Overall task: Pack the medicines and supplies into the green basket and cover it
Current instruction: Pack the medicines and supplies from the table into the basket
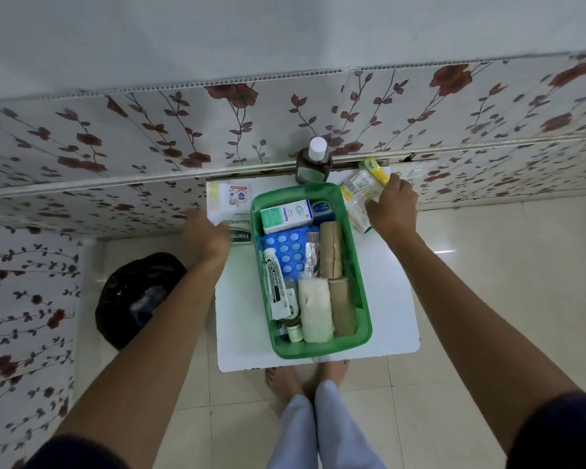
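The green basket (361, 292) stands on a small white table (393, 299). It holds a white-green box, a blue pill strip, an ointment tube, bandage rolls and small vials. My left hand (205, 233) rests on a white pack (225, 201) and a green-white Hansaplast box (241, 236) left of the basket. My right hand (391, 206) grips clear packets with yellow-green print (362, 187) at the basket's far right corner. A brown bottle with a white cap (313, 162) stands behind the basket.
A floral-patterned wall panel (149, 137) runs behind the table and along the left. A black bin bag (136, 296) sits on the tiled floor to the left. My bare feet (305, 375) stand at the table's near edge.
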